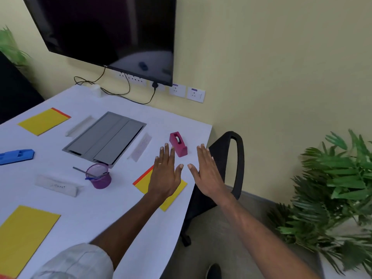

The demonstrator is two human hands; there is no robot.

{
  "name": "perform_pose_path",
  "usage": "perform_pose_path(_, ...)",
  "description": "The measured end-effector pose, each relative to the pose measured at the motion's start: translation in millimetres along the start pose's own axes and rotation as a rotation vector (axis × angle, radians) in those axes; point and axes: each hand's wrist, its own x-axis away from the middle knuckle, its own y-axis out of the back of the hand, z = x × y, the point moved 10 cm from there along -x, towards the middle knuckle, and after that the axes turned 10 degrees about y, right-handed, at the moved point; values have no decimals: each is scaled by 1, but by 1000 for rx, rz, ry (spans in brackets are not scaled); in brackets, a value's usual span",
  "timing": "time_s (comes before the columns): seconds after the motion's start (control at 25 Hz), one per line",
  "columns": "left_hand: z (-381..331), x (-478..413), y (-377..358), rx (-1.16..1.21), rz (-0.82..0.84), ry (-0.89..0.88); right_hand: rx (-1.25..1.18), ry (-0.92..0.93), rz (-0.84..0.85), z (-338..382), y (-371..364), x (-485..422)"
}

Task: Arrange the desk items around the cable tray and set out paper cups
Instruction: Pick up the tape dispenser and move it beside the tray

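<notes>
Here, both grips are hovering flat and empty at centre frame, the left hand (165, 174) over the yellow sheet (175, 195) and nearer the pink tape dispenser (178, 144), which is lying just above its fingertips, long axis slanting toward the lower right, right of the cable tray (104, 137).

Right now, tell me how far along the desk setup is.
Looks done: yellow pads, a purple pen holder, a name card, a blue item and a red tape dispenser lie spread around the grey cable tray. In hand: nothing; the left hand and right hand hover flat, fingers spread, near the dispenser. Left: one white cup-like object sits at the far edge; no cups are set at the pads.
</notes>
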Motion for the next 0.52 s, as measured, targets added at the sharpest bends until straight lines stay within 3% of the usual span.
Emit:
perform_pose_path(0.16,-14,-37,-18,-8,-14,84,-97,81,57,-50,1,-53)
perform_pose_path(0.52,-30,-84,-75,156,119,321,-347,14,307,-135,-18,-139)
